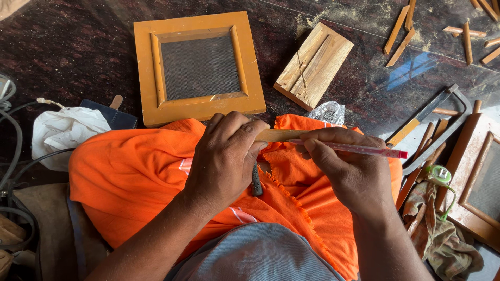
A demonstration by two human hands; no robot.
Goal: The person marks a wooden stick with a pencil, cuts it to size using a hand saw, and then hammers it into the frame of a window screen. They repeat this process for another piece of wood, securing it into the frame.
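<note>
My left hand (225, 156) grips one end of a thin wooden strip (284, 135) over my lap, which is draped in orange cloth (140, 177). My right hand (349, 169) holds a pink pen (364, 150) lying across the strip's other end, its red tip pointing right. A dark handle (256, 183) pokes out below my left hand. A square orange-yellow wooden frame (198, 67) with a dark mesh centre lies on the dark floor just beyond my hands.
A flat wooden block (314, 65) lies right of the frame. A hacksaw (435, 125), loose wood strips (401, 31) and another frame (482, 182) sit at right. A white cloth (62, 132) and cables (13, 156) are at left. A green tape measure (440, 176) rests on rags.
</note>
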